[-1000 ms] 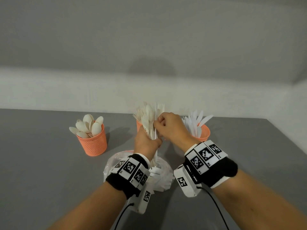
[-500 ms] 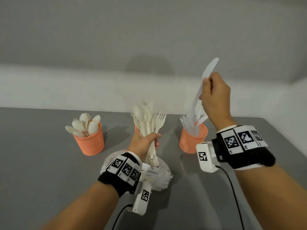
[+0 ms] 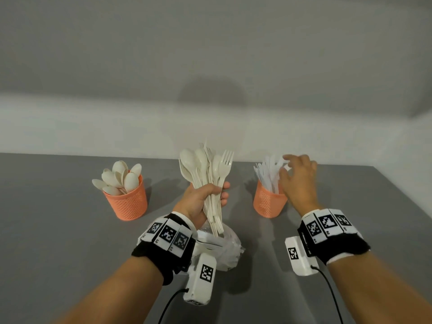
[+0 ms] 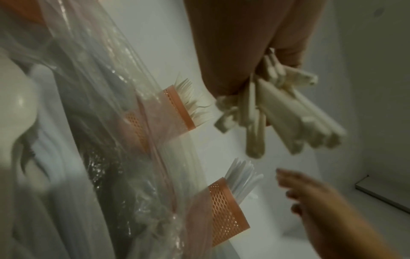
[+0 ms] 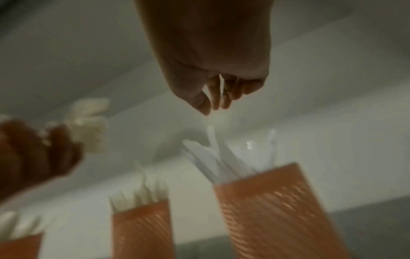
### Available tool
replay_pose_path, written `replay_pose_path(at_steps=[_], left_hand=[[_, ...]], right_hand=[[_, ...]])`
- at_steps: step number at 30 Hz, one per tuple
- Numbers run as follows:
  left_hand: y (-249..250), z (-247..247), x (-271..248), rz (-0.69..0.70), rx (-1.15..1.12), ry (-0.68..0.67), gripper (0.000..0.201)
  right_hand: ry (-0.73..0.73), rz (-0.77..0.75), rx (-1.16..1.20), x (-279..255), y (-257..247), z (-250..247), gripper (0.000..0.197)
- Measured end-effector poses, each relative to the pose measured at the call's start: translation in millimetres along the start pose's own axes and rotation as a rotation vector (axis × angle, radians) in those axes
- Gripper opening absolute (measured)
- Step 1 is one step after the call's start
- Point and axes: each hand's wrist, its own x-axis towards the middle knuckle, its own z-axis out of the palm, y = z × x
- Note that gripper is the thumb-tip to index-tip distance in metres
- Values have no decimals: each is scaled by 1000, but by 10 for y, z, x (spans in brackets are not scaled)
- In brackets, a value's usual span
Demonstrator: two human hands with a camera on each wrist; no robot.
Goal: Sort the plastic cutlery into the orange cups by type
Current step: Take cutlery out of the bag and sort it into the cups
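Bare table (image 3: 58, 206) left of spoon cup (image 3: 127, 202).

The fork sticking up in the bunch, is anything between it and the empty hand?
Nothing visible is. The fork stands at the right edge of the bunch of cutlery that the left hand grips. The right hand is open beside the cup of knives, with only open air and bare table between it and the fork.
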Motion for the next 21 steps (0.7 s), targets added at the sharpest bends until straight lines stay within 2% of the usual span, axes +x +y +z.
replay_pose_path(at_steps=[1,2,5,7,10,12,14,16,19,21], left_hand=[[-12,-8,16,5,0,10,36],[-25,-10,23,9,4,21,28],[-44,10,39,22,46,13,29],[-48,19,30,30,70,-11,32],[-5,-10,-8,33,46,-4,35],[24,-55,-23,52,15,13,38],[42,-90,-35,86,3,37,46],[66,-89,-58,78,-1,32,53],[79,-107,-96,63,-14,7,44],[119,-114,-139,70,19,12,48]], right_hand=[[55,-62,147,-31,-153,-45,24],[25,-117,273,-71,-310,-79,19],[-356,-169,470,-254,-724,-57,17],[-477,-155,519,-332,-838,53,19],[-422,-53,629,-340,-926,141,14],[-406,25,720,-316,-994,143,17],[-423,42,762,-293,-1069,122,20],[-454,10,727,-279,-1119,100,21],[-488,10,659,-274,-1153,112,23],[-508,24,615,-275,-1153,139,25]])
